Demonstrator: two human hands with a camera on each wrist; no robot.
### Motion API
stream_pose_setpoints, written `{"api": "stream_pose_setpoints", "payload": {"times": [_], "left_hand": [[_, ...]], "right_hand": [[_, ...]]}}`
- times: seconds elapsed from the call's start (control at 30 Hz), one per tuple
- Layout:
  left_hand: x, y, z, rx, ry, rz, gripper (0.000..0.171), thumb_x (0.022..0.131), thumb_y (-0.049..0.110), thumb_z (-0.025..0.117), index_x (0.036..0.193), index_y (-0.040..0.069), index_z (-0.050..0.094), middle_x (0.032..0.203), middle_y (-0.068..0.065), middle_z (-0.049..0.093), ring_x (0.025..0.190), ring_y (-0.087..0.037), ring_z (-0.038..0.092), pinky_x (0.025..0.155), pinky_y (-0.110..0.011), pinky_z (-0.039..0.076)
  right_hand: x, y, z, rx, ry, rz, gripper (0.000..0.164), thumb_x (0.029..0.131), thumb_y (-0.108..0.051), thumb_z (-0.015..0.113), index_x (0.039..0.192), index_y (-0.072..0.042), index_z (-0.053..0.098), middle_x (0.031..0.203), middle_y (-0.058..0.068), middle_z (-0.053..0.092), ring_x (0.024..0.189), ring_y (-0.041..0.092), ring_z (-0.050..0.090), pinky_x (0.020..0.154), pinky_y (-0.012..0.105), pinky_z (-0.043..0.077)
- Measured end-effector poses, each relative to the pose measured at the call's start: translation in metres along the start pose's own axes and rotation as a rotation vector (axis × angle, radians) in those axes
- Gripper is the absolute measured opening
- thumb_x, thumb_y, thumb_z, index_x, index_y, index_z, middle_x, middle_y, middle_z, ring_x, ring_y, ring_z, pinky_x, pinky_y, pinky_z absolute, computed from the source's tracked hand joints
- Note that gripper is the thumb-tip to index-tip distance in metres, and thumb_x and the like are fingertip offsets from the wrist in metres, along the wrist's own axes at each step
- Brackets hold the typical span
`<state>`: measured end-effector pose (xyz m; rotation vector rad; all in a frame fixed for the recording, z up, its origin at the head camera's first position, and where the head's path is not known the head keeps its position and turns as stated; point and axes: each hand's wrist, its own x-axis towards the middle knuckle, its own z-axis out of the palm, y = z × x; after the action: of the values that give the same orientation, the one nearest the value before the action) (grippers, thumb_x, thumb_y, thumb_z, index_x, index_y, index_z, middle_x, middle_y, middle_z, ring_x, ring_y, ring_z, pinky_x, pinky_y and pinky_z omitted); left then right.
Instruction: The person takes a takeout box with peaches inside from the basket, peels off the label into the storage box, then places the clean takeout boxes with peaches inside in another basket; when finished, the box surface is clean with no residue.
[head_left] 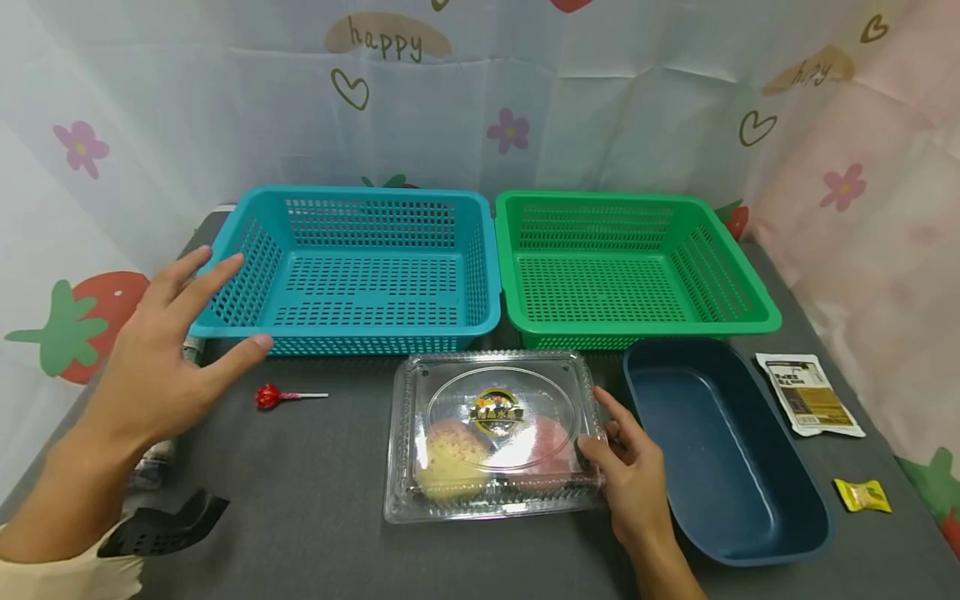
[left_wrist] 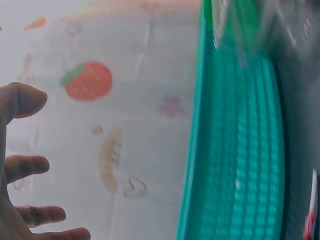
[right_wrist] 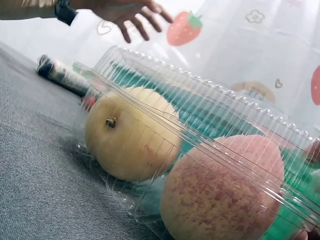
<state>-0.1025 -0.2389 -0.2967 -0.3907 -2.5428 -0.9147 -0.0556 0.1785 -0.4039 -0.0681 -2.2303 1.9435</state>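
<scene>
A clear plastic clamshell box (head_left: 498, 433) with its lid down is in front of the two baskets. Inside are two peach-like fruits, a yellowish one (right_wrist: 132, 132) and a pinker one (right_wrist: 222, 187). My right hand (head_left: 633, 471) grips the box by its right side, thumb on the lid's edge. I cannot tell whether the box rests fully on the table. My left hand (head_left: 168, 358) hovers with spread fingers near the left end of the blue basket (head_left: 375, 340), holding nothing. To its right lies a red lollipop (head_left: 268, 396) with a white stick.
A green basket (head_left: 637, 327) adjoins the blue one. Right of the box stands a dark blue tub (head_left: 720, 450). Beyond it lie a white-and-brown packet (head_left: 810, 396) and a yellow wrapped candy (head_left: 862, 496). A wrapped cylinder (right_wrist: 65, 75) lies at the table's left, partly hidden by my left arm.
</scene>
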Motion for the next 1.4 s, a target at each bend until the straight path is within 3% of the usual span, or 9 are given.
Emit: {"api": "stream_pose_setpoints", "payload": {"times": [0.1,0.23,0.33,0.47,0.57,0.73,1.13,1.4], "left_hand": [[-0.007,0.014,0.003,-0.048,0.022,0.025,0.072,0.083,0.025,0.074,0.148,0.022,0.042,0.154,-0.009,0.028,0.132,-0.041,0.033,0.091,-0.073,0.030],[-0.015,0.028,0.011,-0.104,0.034,0.053,0.073,0.081,0.020,0.076,0.147,0.022,0.044,0.153,-0.006,0.030,0.132,-0.039,0.034,0.094,-0.067,0.033],[-0.019,0.033,0.020,-0.125,0.033,0.074,0.074,0.080,0.016,0.077,0.146,0.021,0.045,0.152,-0.006,0.031,0.136,-0.033,0.029,0.096,-0.055,0.037],[-0.023,0.036,0.029,-0.136,0.013,0.067,0.075,0.080,0.016,0.077,0.147,0.023,0.044,0.153,-0.003,0.030,0.132,-0.032,0.035,0.093,-0.023,0.038],[-0.026,0.037,0.036,-0.160,-0.010,0.055,0.075,0.082,0.017,0.076,0.148,0.024,0.042,0.153,-0.003,0.029,0.127,-0.034,0.040,0.092,-0.023,0.038],[-0.031,0.039,0.050,-0.205,-0.043,0.051,0.074,0.082,0.014,0.075,0.148,0.023,0.042,0.153,-0.004,0.028,0.118,-0.034,0.047,0.083,-0.049,0.043],[-0.038,0.042,0.084,-0.280,-0.195,-0.041,0.068,0.089,0.023,0.070,0.149,0.024,0.040,0.154,-0.010,0.023,0.133,-0.038,0.032,0.092,-0.057,0.042],[-0.039,0.043,0.101,-0.296,-0.307,-0.114,0.065,0.091,0.032,0.067,0.149,0.023,0.039,0.154,-0.014,0.020,0.128,-0.042,0.039,0.095,-0.055,0.042]], "right_hand": [[-0.001,0.000,0.001,-0.003,0.005,-0.004,0.054,0.090,0.005,0.059,0.141,-0.011,0.051,0.087,0.016,0.047,0.060,0.016,0.045,0.052,0.026,0.038],[-0.001,-0.001,0.002,-0.004,0.014,-0.007,0.054,0.090,0.006,0.058,0.140,-0.012,0.051,0.086,0.016,0.048,0.061,0.016,0.045,0.053,0.026,0.038],[-0.001,-0.001,0.003,-0.001,0.021,-0.011,0.054,0.090,0.008,0.057,0.140,-0.012,0.052,0.085,0.017,0.047,0.060,0.016,0.043,0.053,0.026,0.037],[-0.001,-0.001,0.003,-0.003,0.021,-0.022,0.055,0.089,0.008,0.057,0.140,-0.011,0.052,0.084,0.017,0.047,0.059,0.016,0.041,0.052,0.026,0.036],[-0.001,0.000,0.003,-0.008,0.018,-0.026,0.055,0.089,0.008,0.057,0.140,-0.011,0.052,0.084,0.017,0.047,0.060,0.016,0.043,0.054,0.026,0.038],[-0.001,0.000,0.003,-0.012,0.020,-0.021,0.055,0.089,0.009,0.057,0.140,-0.011,0.052,0.085,0.017,0.049,0.063,0.018,0.049,0.057,0.026,0.044],[-0.001,0.000,0.003,0.014,0.019,-0.014,0.056,0.088,0.010,0.056,0.139,-0.011,0.052,0.086,0.018,0.051,0.067,0.020,0.054,0.061,0.027,0.049],[-0.001,0.000,0.002,0.028,-0.001,-0.038,0.054,0.089,0.009,0.056,0.141,-0.009,0.050,0.086,0.018,0.049,0.070,0.020,0.054,0.062,0.027,0.049]]}}
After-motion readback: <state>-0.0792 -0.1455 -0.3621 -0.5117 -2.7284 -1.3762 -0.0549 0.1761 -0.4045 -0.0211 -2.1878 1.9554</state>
